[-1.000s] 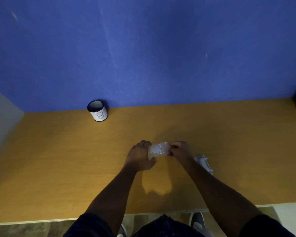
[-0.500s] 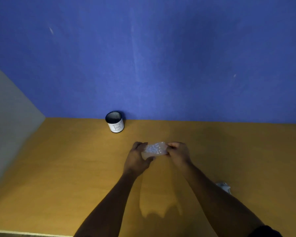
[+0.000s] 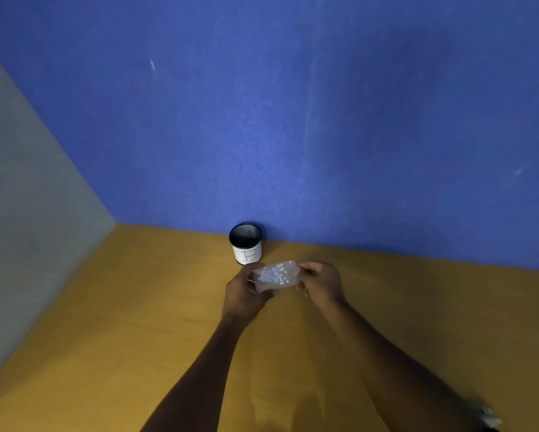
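Observation:
A small clear plastic bag [image 3: 276, 276] with several tiny white beads inside hangs above the wooden table [image 3: 137, 322]. My left hand [image 3: 245, 294] grips its left end and my right hand [image 3: 319, 283] pinches its right end. Just behind the bag stands a dark-rimmed cup [image 3: 245, 243] with a white label marked "B", open at the top, close to the blue wall. The bag's left edge is near the cup's base in the view.
A blue wall [image 3: 293, 120] rises behind the table and a grey panel [image 3: 22, 213] closes its left side. A small white object [image 3: 489, 417] lies at the bottom right, partly cut off by the frame.
Both hands have carried the bag forward to just in front of the cup. The view has tilted up and turned left, and the white object has slid to the bottom right corner.

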Tool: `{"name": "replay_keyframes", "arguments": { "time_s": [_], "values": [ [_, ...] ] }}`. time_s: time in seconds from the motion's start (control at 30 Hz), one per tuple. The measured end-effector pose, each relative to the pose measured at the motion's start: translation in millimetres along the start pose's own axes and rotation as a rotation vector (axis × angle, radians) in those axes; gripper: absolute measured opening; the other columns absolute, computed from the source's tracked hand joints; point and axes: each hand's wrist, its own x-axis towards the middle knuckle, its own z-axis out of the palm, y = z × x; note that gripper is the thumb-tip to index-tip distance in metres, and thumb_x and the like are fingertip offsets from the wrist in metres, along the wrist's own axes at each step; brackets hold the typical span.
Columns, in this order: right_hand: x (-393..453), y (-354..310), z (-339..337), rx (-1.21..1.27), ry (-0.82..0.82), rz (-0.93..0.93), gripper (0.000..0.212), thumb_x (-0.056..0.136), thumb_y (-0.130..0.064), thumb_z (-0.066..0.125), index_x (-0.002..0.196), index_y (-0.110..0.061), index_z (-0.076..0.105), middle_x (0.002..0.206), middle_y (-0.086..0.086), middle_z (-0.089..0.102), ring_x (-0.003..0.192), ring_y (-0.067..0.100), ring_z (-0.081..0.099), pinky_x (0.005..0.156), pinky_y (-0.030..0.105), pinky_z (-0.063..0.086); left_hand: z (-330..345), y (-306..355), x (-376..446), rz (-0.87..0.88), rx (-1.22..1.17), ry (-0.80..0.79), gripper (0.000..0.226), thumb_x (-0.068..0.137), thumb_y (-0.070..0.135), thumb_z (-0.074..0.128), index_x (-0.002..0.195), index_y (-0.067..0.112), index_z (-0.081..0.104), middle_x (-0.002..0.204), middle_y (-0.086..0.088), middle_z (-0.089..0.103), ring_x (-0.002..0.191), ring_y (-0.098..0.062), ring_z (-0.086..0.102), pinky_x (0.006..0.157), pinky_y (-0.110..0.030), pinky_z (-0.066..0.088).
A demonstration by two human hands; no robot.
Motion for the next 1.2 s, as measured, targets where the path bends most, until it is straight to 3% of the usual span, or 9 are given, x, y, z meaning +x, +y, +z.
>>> {"name": "replay_keyframes", "arguments": {
  "time_s": [0.23, 0.33, 0.4, 0.57, 0.7, 0.8, 0.9, 1.07, 1.2],
  "values": [
    [28.4, -19.7, 42.2, 0.058, -0.046, -0.030, 0.017, 0.092, -0.010, 0.065, 0.081, -0.018, 0.075, 0.065, 0.007, 0.071, 0.056, 0.018, 0.062, 0.053, 0.030, 0.052, -22.9, -19.6, 38.0, -0.067, -0.014, 0.058, 0.061, 0.066, 0.020, 0.092, 0.119, 0.024, 0.063, 0.090, 0.009, 0.069, 0.075, 0.004, 0.064, 0.056, -0.004, 0.046],
    [41.7, -26.1, 55.7, 0.121, -0.085, 0.011, 0.010, 0.092, -0.010, 0.069, 0.095, -0.004, 0.076, 0.066, 0.011, 0.071, 0.054, 0.018, 0.064, 0.059, 0.030, 0.058, -29.6, -25.9, 51.0, -0.070, 0.016, 0.068, 0.062, 0.067, 0.026, 0.091, 0.122, 0.024, 0.062, 0.093, 0.007, 0.070, 0.073, -0.002, 0.065, 0.055, -0.006, 0.043],
    [50.6, -30.3, 62.8, 0.144, -0.086, 0.028, 0.013, 0.091, -0.008, 0.070, 0.101, 0.000, 0.073, 0.070, 0.012, 0.072, 0.053, 0.014, 0.067, 0.058, 0.025, 0.060, -32.6, -29.6, 61.2, -0.065, 0.034, 0.069, 0.062, 0.069, 0.029, 0.090, 0.123, 0.026, 0.061, 0.098, 0.004, 0.071, 0.075, -0.009, 0.066, 0.058, -0.011, 0.045],
    [69.5, -46.3, 71.4, 0.189, -0.020, 0.025, 0.015, 0.090, -0.007, 0.072, 0.103, 0.002, 0.072, 0.080, 0.016, 0.074, 0.059, 0.014, 0.070, 0.065, 0.027, 0.063, -33.3, -29.9, 84.4, -0.021, 0.045, 0.122, 0.065, 0.068, 0.033, 0.089, 0.125, 0.028, 0.058, 0.102, 0.006, 0.067, 0.087, -0.014, 0.066, 0.068, -0.020, 0.051],
    [83.6, -59.1, 73.0, 0.159, 0.057, 0.002, 0.015, 0.091, -0.008, 0.070, 0.102, 0.001, 0.073, 0.078, 0.014, 0.075, 0.064, 0.017, 0.072, 0.065, 0.026, 0.063, -33.8, -30.4, 99.1, 0.013, 0.108, 0.193, 0.073, 0.067, 0.029, 0.089, 0.132, 0.022, 0.056, 0.122, -0.001, 0.055, 0.101, -0.020, 0.061, 0.087, -0.036, 0.056],
    [91.6, -64.9, 73.7, 0.044, 0.089, -0.067, 0.013, 0.092, -0.010, 0.066, 0.097, -0.002, 0.075, 0.073, 0.008, 0.075, 0.066, 0.017, 0.074, 0.069, 0.031, 0.064, -31.2, -34.4, 105.3, 0.011, 0.175, 0.209, 0.076, 0.069, 0.029, 0.088, 0.136, 0.015, 0.055, 0.136, -0.008, 0.051, 0.119, -0.029, 0.057, 0.099, -0.038, 0.052],
    [93.6, -69.5, 76.8, -0.152, 0.065, -0.225, 0.015, 0.094, -0.015, 0.064, 0.091, -0.006, 0.076, 0.075, 0.007, 0.076, 0.071, 0.019, 0.075, 0.072, 0.039, 0.064, -28.0, -36.8, 108.5, -0.007, 0.221, 0.179, 0.082, 0.072, 0.031, 0.087, 0.142, 0.009, 0.050, 0.146, -0.010, 0.051, 0.133, -0.028, 0.050, 0.109, -0.036, 0.043],
    [91.5, -83.4, 86.0, -0.670, -0.046, -0.542, 0.022, 0.097, -0.025, 0.058, 0.086, -0.011, 0.071, 0.082, 0.009, 0.073, 0.076, 0.025, 0.068, 0.065, 0.040, 0.057, -25.9, -37.0, 111.7, -0.039, 0.229, 0.128, 0.082, 0.078, 0.030, 0.083, 0.149, 0.009, 0.045, 0.153, -0.009, 0.048, 0.142, -0.025, 0.044, 0.117, -0.037, 0.039],
    [88.7, -88.5, 93.1, -0.841, -0.122, -0.626, 0.022, 0.098, -0.026, 0.058, 0.089, -0.010, 0.071, 0.094, 0.008, 0.075, 0.086, 0.027, 0.068, 0.070, 0.037, 0.056, -24.8, -34.4, 111.8, -0.048, 0.228, 0.136, 0.081, 0.079, 0.031, 0.082, 0.148, 0.008, 0.046, 0.151, -0.009, 0.050, 0.139, -0.025, 0.047, 0.114, -0.038, 0.042]
  ]
}}
